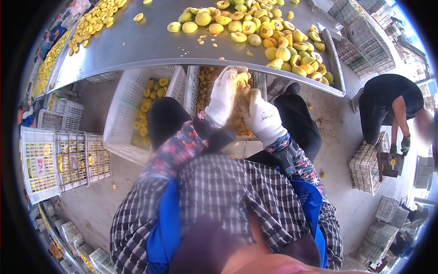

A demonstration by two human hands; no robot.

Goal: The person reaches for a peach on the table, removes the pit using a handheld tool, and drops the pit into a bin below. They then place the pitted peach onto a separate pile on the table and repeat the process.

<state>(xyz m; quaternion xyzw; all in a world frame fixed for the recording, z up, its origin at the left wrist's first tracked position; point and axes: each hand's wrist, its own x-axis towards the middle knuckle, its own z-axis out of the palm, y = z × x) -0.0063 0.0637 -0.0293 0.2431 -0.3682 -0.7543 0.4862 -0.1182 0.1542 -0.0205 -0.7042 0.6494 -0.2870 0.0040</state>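
Fruit piece (240,79): yellow, held up in front of you, just beyond the near edge of the metal surface's underside crates and close to the surface (137,48) itself. Your left hand (221,97), in a white glove, is closed around it, fingertips raised near the surface's edge. Your right hand (264,119), also gloved in white, is just beside it, its fingers drawn in close to the fruit; the fingertips are brownish and blurred, so whether they grip anything cannot be told.

Below your hands: a white crate (192,89) with yellow-brown pieces inside, partly hidden by your gloves. To its left, a larger white crate (119,107) holds yellow fruit (147,106) along its right side. Your knees are on either side of the crate below your hands.

On the surface: a heap of halved and rounder fruit (283,52), yellow to green, spreads from the middle toward the right corner. More cut fruit (91,25) lies at the far left. One loose half (138,17) sits between the two groups.

Far left, on the floor (105,201): slatted crates (39,160) with yellow contents. At right, another person (392,98) bends over a crate (363,170).
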